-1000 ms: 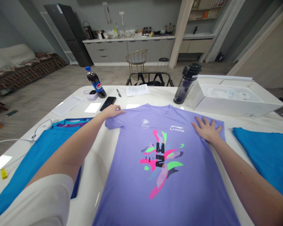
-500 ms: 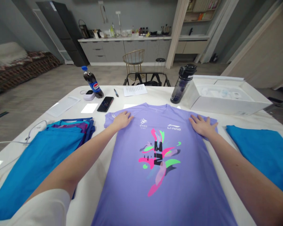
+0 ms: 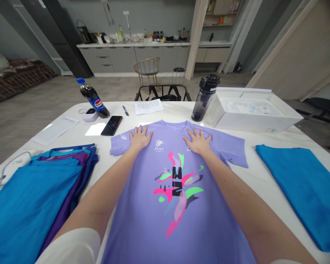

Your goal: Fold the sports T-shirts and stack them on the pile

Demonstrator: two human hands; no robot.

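A purple T-shirt (image 3: 143, 220) with a bright printed design lies spread front side up, its collar toward the far side of the table. On its left shoulder area rests my left hand (image 3: 140, 138), flat with fingers spread. My right hand (image 3: 198, 141) presses on the chest just right of the collar, fingers apart, partly covering the white lettering there. Both sleeves lie out to the sides; the right one looks a little rumpled near the underarm. The shirt's lower hem is outside the view.
Folded shirts (image 3: 44, 183) are stacked at left; a blue folded shirt (image 3: 299, 187) lies at right. Toward the back stand a cola bottle (image 3: 92, 97), phone (image 3: 112, 125), pen (image 3: 125, 110), paper sheet (image 3: 149, 106), dark water bottle (image 3: 205, 99) and open white box (image 3: 247, 119) on the white table (image 3: 253, 176).
My right hand has moved left from the right sleeve to beside the collar, uncovering the sleeve. My left hand stays near the left shoulder. The view has shifted slightly right.
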